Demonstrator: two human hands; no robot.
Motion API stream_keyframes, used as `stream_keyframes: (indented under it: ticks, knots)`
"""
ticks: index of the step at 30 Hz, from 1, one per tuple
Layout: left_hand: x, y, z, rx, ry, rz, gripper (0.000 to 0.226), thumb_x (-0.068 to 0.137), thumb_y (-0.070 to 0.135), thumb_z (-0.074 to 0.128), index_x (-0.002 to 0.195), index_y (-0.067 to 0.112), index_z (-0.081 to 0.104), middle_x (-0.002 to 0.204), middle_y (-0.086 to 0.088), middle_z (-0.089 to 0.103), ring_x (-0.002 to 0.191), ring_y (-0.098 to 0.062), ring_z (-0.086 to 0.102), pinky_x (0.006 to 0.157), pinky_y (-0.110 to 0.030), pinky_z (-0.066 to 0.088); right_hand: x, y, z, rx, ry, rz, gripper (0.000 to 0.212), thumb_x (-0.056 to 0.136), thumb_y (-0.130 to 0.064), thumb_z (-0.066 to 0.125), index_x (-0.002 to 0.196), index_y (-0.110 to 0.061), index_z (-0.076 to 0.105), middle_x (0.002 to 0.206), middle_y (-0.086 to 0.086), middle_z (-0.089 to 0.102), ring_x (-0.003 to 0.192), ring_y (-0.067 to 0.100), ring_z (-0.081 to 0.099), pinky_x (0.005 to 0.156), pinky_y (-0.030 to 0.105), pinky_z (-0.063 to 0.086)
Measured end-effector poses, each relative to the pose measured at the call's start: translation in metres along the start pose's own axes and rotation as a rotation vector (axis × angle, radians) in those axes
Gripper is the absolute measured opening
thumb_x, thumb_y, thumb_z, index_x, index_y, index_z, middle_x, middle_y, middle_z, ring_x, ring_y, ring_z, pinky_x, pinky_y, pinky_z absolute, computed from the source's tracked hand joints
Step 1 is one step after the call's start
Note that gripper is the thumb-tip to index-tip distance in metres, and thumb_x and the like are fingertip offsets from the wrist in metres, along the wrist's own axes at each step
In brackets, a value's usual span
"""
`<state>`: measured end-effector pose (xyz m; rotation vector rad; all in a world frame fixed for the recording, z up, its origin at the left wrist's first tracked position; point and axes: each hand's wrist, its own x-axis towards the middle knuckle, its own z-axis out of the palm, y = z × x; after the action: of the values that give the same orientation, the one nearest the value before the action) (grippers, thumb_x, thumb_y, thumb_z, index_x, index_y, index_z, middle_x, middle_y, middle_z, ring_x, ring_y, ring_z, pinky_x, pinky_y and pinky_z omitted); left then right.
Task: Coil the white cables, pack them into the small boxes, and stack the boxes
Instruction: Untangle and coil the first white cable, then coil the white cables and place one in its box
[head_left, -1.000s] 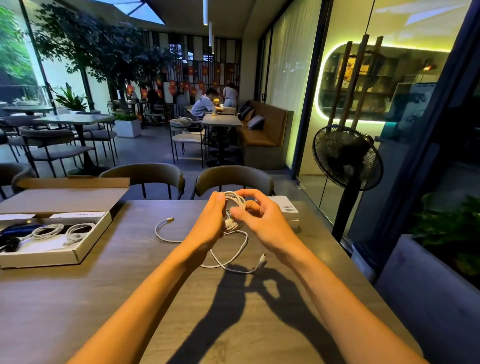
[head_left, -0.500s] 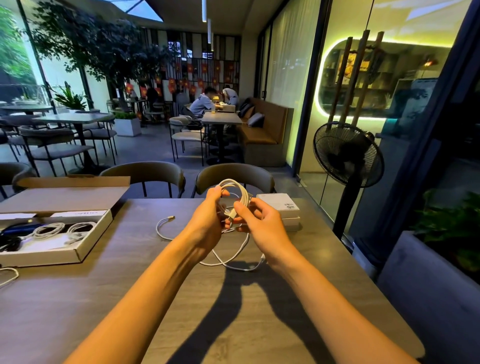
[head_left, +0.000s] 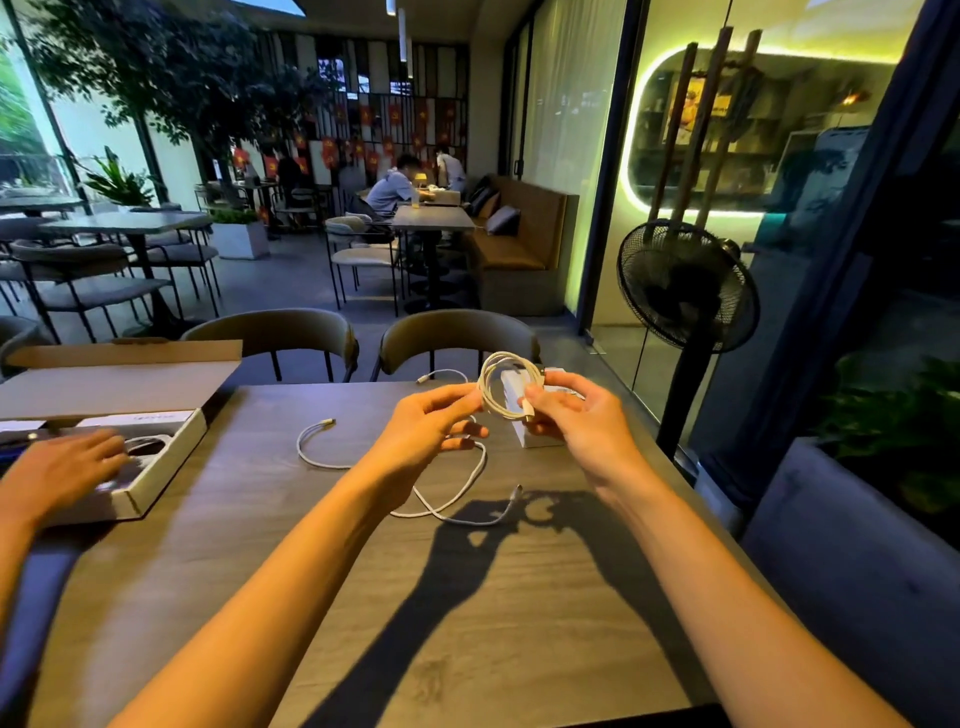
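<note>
Two hands, the left hand (head_left: 431, 431) and right hand (head_left: 576, 421), pinch the coiled cable (head_left: 506, 384) above the table (head_left: 467, 597), where loops could be sprung loose if either pinch is relaxed.

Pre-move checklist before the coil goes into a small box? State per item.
1. Coiled white cable held by both hands: ok, left hand pinches one side, right hand the other.
2. Coil finished: cannot tell; one plug end sits at the right fingers, the other end is not clear.
3. Small white box within reach: ok, just behind the right hand on the grey wooden table.
4. Box open to receive the coil: cannot tell, hands hide it.
5. Loose white cable lying on the table under the hands: not ok, not yet coiled.
6. Another person's hand in the flat cardboard box at left: ok, apart from the work.
</note>
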<state>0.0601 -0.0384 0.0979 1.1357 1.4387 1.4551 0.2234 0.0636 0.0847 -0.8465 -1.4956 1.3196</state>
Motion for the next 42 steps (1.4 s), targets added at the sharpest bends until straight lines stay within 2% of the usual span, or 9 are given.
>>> stream_keyframes:
  ticks: [5, 14, 18, 21, 23, 26, 29, 35, 42]
  knots:
    - [0.013, -0.016, 0.016, 0.072, 0.011, 0.014, 0.018, 0.098, 0.032, 0.060, 0.113, 0.030, 0.069, 0.109, -0.001, 0.074, 0.091, -0.018, 0.071, 0.083, -0.031, 0.056, 0.001, 0.007, -0.018, 0.031, 0.020, 0.055, 0.017, 0.090, -0.018, 0.077, 0.105, -0.023, 0.072, 0.098, 0.009, 0.079, 0.087, 0.018, 0.075, 0.080, 0.033, 0.063]
    - [0.076, -0.064, 0.045, 0.304, -0.001, 0.000, 0.025, 0.101, 0.024, 0.057, 0.123, 0.019, 0.066, 0.110, -0.004, 0.068, 0.083, -0.013, 0.064, 0.062, -0.015, 0.049, 0.025, 0.019, -0.070, 0.140, 0.181, 0.139, 0.034, 0.092, -0.020, 0.073, 0.125, -0.014, 0.065, 0.098, 0.005, 0.078, 0.082, 0.014, 0.072, 0.068, 0.021, 0.059]
    - [0.125, -0.079, 0.065, 0.425, 0.115, -0.018, 0.037, 0.100, 0.030, 0.058, 0.133, 0.012, 0.057, 0.122, -0.008, 0.064, 0.096, -0.015, 0.060, 0.080, -0.027, 0.052, 0.044, 0.031, -0.089, 0.161, 0.213, 0.145, 0.031, 0.093, -0.017, 0.071, 0.123, -0.012, 0.064, 0.092, 0.004, 0.077, 0.076, 0.012, 0.070, 0.066, 0.018, 0.060]
    - [0.170, -0.086, 0.078, 0.430, 0.206, -0.193, 0.061, 0.098, 0.054, 0.050, 0.137, 0.007, 0.052, 0.131, -0.016, 0.061, 0.114, -0.029, 0.061, 0.100, -0.043, 0.052, 0.059, 0.044, -0.100, 0.119, 0.217, 0.140, 0.031, 0.094, -0.019, 0.071, 0.124, -0.013, 0.064, 0.094, 0.004, 0.078, 0.078, 0.013, 0.071, 0.067, 0.018, 0.059]
    - [0.196, -0.091, 0.083, 0.384, 0.209, -0.339, 0.080, 0.093, 0.067, 0.047, 0.137, 0.001, 0.051, 0.133, -0.021, 0.060, 0.119, -0.036, 0.060, 0.101, -0.046, 0.050, 0.067, 0.053, -0.106, 0.082, 0.209, 0.133, 0.032, 0.094, -0.020, 0.071, 0.125, -0.015, 0.064, 0.097, 0.005, 0.078, 0.081, 0.014, 0.071, 0.067, 0.018, 0.059]
    - [0.218, -0.104, 0.087, 0.261, 0.208, -0.392, 0.081, 0.089, 0.064, 0.057, 0.132, -0.004, 0.052, 0.129, -0.021, 0.060, 0.121, -0.041, 0.059, 0.091, -0.040, 0.049, 0.075, 0.064, -0.115, 0.066, 0.218, 0.133, 0.030, 0.093, -0.022, 0.072, 0.122, -0.018, 0.065, 0.096, 0.003, 0.078, 0.085, 0.016, 0.073, 0.067, 0.018, 0.059]
    - [0.221, -0.117, 0.086, 0.193, 0.252, -0.337, 0.077, 0.087, 0.059, 0.063, 0.133, -0.002, 0.053, 0.131, -0.020, 0.061, 0.119, -0.036, 0.059, 0.102, -0.045, 0.049, 0.079, 0.071, -0.120, 0.071, 0.221, 0.134, 0.028, 0.092, -0.025, 0.073, 0.119, -0.023, 0.065, 0.093, -0.002, 0.079, 0.093, 0.020, 0.075, 0.079, 0.028, 0.062]
    - [0.183, -0.099, 0.068, 0.177, 0.164, -0.084, 0.038, 0.099, 0.027, 0.060, 0.132, 0.008, 0.057, 0.124, -0.009, 0.068, 0.105, -0.018, 0.067, 0.060, -0.018, 0.056, 0.079, 0.059, -0.111, 0.115, 0.226, 0.072, 0.025, 0.093, -0.024, 0.072, 0.116, -0.023, 0.064, 0.090, -0.001, 0.079, 0.084, 0.013, 0.075, 0.068, 0.019, 0.058]
    - [0.125, -0.068, 0.035, 0.226, -0.118, 0.120, 0.044, 0.088, 0.020, 0.074, 0.128, 0.019, 0.055, 0.125, -0.002, 0.065, 0.108, -0.023, 0.070, 0.083, -0.036, 0.062, 0.072, 0.010, -0.090, -0.087, 0.185, -0.190, 0.026, 0.093, -0.019, 0.072, 0.117, -0.021, 0.063, 0.098, 0.003, 0.077, 0.085, 0.009, 0.075, 0.072, 0.021, 0.060]
